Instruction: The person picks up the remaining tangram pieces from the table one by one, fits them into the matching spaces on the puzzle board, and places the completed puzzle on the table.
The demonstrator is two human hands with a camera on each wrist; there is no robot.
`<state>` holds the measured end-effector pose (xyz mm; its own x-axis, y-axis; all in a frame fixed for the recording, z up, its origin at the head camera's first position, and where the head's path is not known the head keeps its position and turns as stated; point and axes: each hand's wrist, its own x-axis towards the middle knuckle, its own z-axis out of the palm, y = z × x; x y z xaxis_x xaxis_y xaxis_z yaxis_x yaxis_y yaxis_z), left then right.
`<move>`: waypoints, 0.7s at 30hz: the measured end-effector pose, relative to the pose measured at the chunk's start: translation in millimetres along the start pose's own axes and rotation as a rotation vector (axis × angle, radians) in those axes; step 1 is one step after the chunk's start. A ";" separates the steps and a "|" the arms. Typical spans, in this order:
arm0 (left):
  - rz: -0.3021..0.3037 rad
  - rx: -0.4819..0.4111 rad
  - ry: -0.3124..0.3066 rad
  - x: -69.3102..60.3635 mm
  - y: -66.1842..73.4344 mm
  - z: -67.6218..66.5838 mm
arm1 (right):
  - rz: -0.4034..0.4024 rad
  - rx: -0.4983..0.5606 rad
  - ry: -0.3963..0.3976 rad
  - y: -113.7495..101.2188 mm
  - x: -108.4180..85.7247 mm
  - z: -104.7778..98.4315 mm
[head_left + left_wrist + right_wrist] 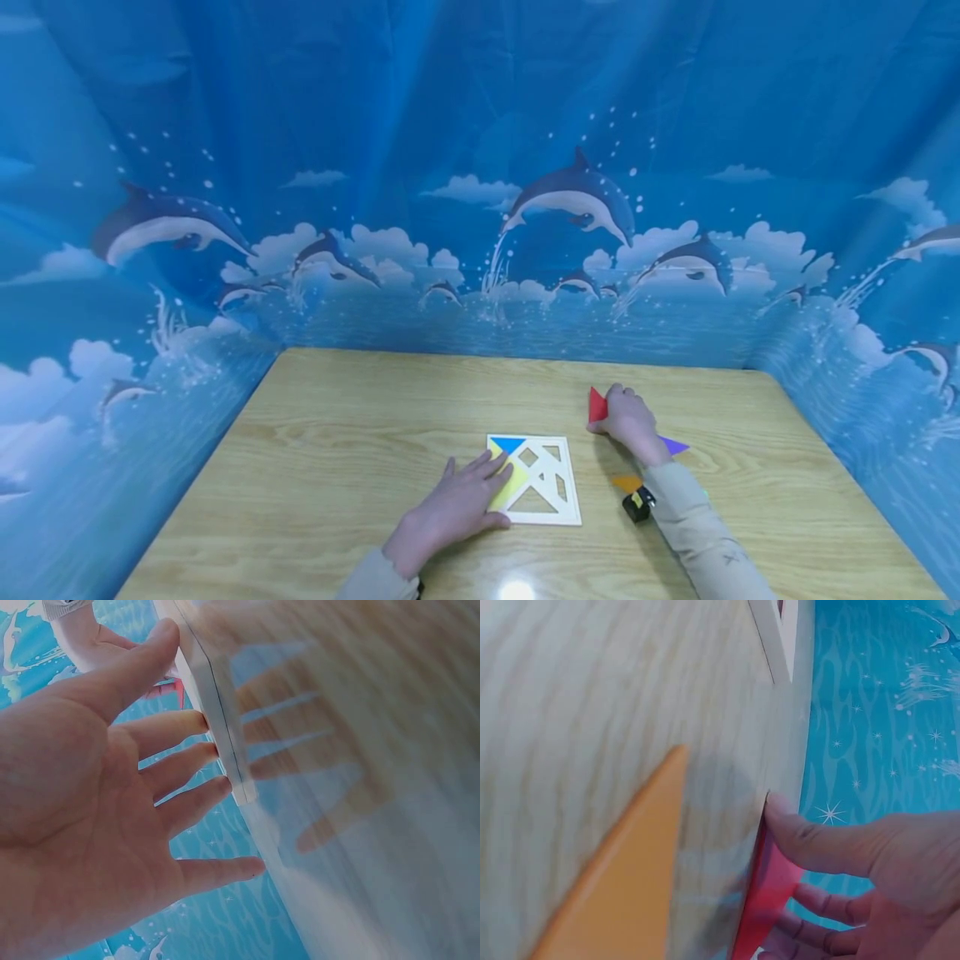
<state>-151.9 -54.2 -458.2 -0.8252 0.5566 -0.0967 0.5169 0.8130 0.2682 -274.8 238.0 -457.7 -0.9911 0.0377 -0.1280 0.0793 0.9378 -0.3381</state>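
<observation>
A white tangram tray (pixel 573 502) lies on the table with a blue triangle (pixel 507 443) and a yellow piece (pixel 516 482) in its recesses; other recesses show bare. Fingers spread and fairly straight, my left hand (pixel 459 506) rests on the tray's left side, partly covering the yellow piece. Beyond the tray to the right, my right hand (pixel 630 417) pinches a red tangram piece (pixel 597 407). In the right wrist view the thumb lies on the edge of the red piece (pixel 769 892), with fingers on its other side.
An orange piece (pixel 626 482) lies right of the tray, beside the black wrist camera (pixel 637 505). A purple piece (pixel 674 447) shows past the right wrist, and a sliver of green (pixel 706 494) by the sleeve. A blue dolphin-print curtain (pixel 450 167) surrounds the wooden table (pixel 360 433).
</observation>
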 end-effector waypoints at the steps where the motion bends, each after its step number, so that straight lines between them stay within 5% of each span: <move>1: 0.000 0.001 0.001 0.0 0.2 -0.2 | -0.009 0.019 0.008 0.7 -0.2 0.0; 13: -0.005 0.013 -0.004 -1.0 2.4 -2.0 | -0.076 0.156 0.099 3.4 -6.9 1.8; 21: -0.005 0.010 -0.002 -1.1 2.8 -2.3 | -0.091 0.431 0.133 -1.1 -24.8 -2.4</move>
<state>-150.1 -52.9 -455.2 -0.8275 0.5526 -0.0998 0.5148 0.8175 0.2582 -250.6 236.9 -452.0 -0.9990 0.0325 0.0313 0.0011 0.7110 -0.7031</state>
